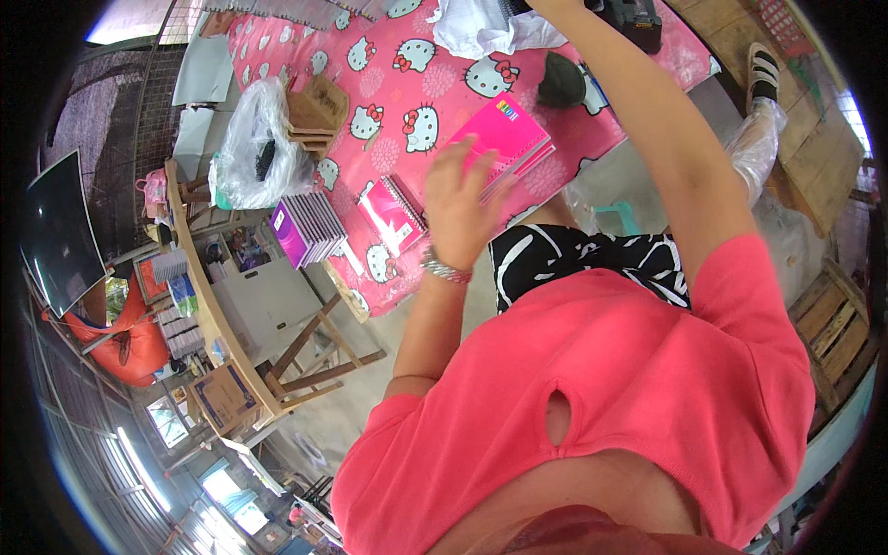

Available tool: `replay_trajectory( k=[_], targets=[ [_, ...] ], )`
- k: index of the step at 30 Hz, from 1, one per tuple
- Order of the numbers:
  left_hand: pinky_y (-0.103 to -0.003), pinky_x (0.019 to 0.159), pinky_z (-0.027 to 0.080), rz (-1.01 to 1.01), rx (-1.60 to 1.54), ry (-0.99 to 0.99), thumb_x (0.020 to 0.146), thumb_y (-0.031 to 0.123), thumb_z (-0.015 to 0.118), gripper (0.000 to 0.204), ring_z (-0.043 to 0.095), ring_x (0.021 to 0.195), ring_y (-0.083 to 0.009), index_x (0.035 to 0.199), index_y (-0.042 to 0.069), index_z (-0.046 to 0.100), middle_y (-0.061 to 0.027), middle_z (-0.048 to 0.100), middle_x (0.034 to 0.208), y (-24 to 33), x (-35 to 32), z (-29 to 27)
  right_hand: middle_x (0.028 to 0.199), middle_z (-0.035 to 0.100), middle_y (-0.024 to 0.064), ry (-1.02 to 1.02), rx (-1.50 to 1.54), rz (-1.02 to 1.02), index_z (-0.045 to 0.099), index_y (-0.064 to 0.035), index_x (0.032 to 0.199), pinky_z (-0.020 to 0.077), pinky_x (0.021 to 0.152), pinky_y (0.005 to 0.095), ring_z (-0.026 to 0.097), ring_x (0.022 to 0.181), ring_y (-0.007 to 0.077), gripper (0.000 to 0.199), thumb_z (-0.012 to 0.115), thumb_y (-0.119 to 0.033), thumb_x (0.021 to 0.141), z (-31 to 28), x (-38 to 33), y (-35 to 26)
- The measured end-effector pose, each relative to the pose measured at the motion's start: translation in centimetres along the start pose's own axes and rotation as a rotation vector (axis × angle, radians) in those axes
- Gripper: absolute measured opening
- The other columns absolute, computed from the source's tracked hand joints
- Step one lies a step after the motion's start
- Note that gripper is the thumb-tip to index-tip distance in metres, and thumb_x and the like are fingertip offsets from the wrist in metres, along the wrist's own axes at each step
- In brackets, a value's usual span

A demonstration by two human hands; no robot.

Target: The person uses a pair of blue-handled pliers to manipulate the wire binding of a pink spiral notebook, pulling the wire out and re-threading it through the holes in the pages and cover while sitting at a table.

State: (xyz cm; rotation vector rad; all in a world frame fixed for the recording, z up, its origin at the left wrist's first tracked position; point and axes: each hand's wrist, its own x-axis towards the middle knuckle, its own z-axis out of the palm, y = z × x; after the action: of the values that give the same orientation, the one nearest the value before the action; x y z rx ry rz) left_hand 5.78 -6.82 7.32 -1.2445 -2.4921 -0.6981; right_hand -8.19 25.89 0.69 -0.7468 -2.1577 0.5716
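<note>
Your left hand (460,205) rests open-fingered on the pink spiral notebook (507,139), which lies on the desk (407,65) w/ the cartoon-cat cloth. Right hand's out of frame up top, can't tell its grip. Imo press flat, square the stack edges.

A table covered with pink cartoon-cat cloth (407,102) carries pink spiral notebooks (504,134), a stack of purple notebooks (310,231), a clear plastic bag (254,148) and a white cloth (476,28).

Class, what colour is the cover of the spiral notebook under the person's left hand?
Bright pink notebook, seen best in the head view, beneath the left hand.
</note>
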Motion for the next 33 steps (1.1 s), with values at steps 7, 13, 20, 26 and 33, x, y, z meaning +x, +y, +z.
replay_trajectory(
  k=[7, 13, 20, 26, 33],
  targets=[
    [-0.039, 0.086, 0.05, 0.079, 0.027, -0.219, 0.08, 0.008, 0.069, 0.029, 0.061, 0.099, -0.0302, 0.108, 0.007, 0.066, -0.0111, 0.065, 0.109, 0.9, 1.4, 0.2, 0.09, 0.063, 0.021, -0.179, 0.612, -0.277, 0.071, -0.0025, 0.095, 0.0503, 0.081, 0.0466, 0.062, 0.087, 0.0425, 0.024, 0.051, -0.007, 0.083, -9.1, -3.2, -2.1],
    [-0.041, 0.081, 0.049, 0.051, -0.106, -0.198, 0.079, 0.0, 0.062, 0.026, 0.062, 0.092, -0.0312, 0.104, 0.005, 0.065, -0.013, 0.067, 0.098, 0.3, 3.0, -3.5, 0.101, 0.067, 0.0101, -0.703, 0.774, -0.263, 0.068, -0.0049, 0.11, 0.0491, 0.084, 0.0325, 0.063, 0.094, 0.0229, 0.023, 0.059, -0.016, 0.092, -16.0, -10.6, -3.3],
    [-0.042, 0.088, 0.037, 0.051, 0.043, -0.037, 0.082, 0.006, 0.062, 0.02, 0.057, 0.091, -0.0294, 0.101, 0.007, 0.062, -0.0104, 0.065, 0.095, -0.2, 3.0, -1.6, 0.103, 0.063, 0.0096, -0.679, 0.693, -0.436, 0.069, -0.0113, 0.114, 0.0483, 0.084, 0.0357, 0.06, 0.097, 0.0268, 0.025, 0.063, -0.012, 0.09, -17.6, -14.2, -5.5],
    [-0.042, 0.091, 0.038, 0.068, 0.032, -0.043, 0.084, 0.015, 0.067, 0.018, 0.057, 0.091, -0.0274, 0.1, 0.008, 0.063, -0.0075, 0.063, 0.094, -0.6, 3.0, -1.5, 0.102, 0.062, 0.0056, -0.644, 0.635, -0.426, 0.069, -0.0155, 0.109, 0.041, 0.088, 0.0385, 0.058, 0.1, 0.025, 0.023, 0.064, -0.014, 0.087, -18.1, -13.8, -5.3],
    [-0.041, 0.088, 0.037, 0.077, 0.014, -0.038, 0.083, 0.014, 0.068, 0.016, 0.057, 0.089, -0.0266, 0.098, 0.008, 0.064, -0.0067, 0.064, 0.092, -0.7, 3.3, -1.6, 0.102, 0.062, 0.0037, -0.562, 0.64, -0.414, 0.068, -0.0163, 0.106, 0.0407, 0.086, 0.039, 0.058, 0.101, 0.0239, 0.025, 0.065, -0.008, 0.083, -18.0, -14.3, -4.5]
  ],
)
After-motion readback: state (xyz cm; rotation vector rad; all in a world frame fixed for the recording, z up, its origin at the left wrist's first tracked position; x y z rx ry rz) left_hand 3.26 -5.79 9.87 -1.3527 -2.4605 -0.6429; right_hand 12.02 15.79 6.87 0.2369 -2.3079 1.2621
